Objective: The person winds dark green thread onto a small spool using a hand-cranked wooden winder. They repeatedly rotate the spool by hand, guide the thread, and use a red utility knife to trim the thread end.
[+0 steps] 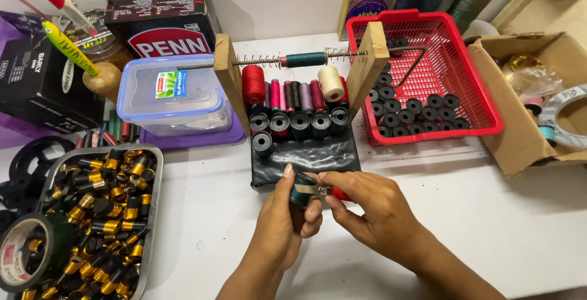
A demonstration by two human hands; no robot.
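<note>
My left hand holds a small dark teal spool just above the white table. A strip of silvery tape lies across the spool. My right hand pinches the strip's end against the spool, and something red shows under its fingers. Both hands meet just in front of a black block. On that block stand several thread spools and black bobbins. Over them a wooden frame carries a spring rod with a teal spool on it.
A red plastic basket with black bobbins stands at the right, a cardboard box beyond it. At the left are a metal tray of black-and-gold parts, a tape roll, a clear lidded container, dark boxes and fishing lures.
</note>
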